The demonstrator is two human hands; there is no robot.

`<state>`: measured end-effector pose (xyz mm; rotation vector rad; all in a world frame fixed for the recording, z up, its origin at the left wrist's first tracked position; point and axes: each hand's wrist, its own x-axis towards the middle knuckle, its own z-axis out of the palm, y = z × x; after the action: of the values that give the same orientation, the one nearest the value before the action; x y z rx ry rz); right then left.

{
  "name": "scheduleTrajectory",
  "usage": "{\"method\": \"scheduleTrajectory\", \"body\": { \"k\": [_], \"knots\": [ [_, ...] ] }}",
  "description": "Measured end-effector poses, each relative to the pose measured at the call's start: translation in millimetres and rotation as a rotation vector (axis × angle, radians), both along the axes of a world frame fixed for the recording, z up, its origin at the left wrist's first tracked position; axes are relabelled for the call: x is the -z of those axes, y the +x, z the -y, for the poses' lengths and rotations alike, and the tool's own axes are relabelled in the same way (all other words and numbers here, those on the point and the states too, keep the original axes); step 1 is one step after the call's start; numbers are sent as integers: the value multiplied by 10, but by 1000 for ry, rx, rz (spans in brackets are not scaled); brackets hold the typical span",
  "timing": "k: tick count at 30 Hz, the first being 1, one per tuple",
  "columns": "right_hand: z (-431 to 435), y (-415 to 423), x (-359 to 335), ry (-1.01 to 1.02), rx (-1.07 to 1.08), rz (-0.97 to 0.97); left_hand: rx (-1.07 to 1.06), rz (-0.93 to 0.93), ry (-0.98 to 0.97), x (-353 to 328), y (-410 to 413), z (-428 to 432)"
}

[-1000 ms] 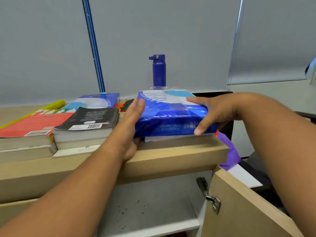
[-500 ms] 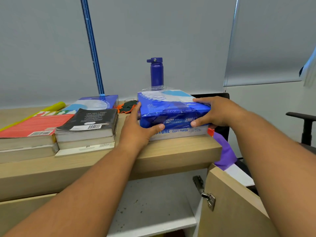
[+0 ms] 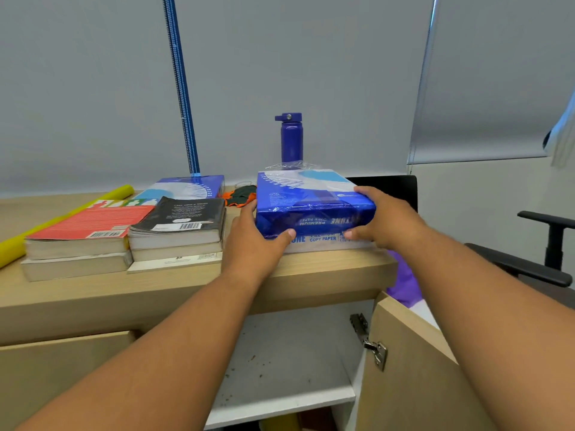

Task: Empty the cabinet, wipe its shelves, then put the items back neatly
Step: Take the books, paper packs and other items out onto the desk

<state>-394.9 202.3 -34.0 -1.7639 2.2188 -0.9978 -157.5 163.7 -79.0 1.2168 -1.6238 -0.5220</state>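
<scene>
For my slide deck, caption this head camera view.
Left hand and right hand grip a blue paper ream stacked on a white ream on the countertop.

The left hand (image 3: 252, 244) and right hand (image 3: 385, 222) grip a blue-wrapped ream (image 3: 311, 203) by its two ends, thumbs on its front face. It lies on a second ream (image 3: 326, 243) (white wrapper, "COPY PAPER" legible) on the wooden cabinet top (image 3: 186, 287). Beside it are paperback stacks (image 3: 124, 241); below, a speckled white shelf (image 3: 289, 368).

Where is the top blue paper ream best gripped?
At its two side edges, one hand each, coming from the front: the blue paper ream lies flat and wide on the lower ream, as left hand and right hand hold it.
</scene>
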Motion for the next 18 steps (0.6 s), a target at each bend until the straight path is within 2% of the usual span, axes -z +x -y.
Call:
{"method": "scheduleTrajectory", "body": {
  "k": [6,10,14,18],
  "knots": [
    [-433,329,577,-197,67,220,-96,326,-119,457,229,-625],
    [-726,575,1079,-321,23,94,-78,592,-263,929,560,-966],
    [-917,849,1709,-324,-66,-13,-64,637,-107,1317,801,-1160],
    [-917,983,2325,-110,-165,-53,2,727,128,1778,973,-1116]
  ]
}}
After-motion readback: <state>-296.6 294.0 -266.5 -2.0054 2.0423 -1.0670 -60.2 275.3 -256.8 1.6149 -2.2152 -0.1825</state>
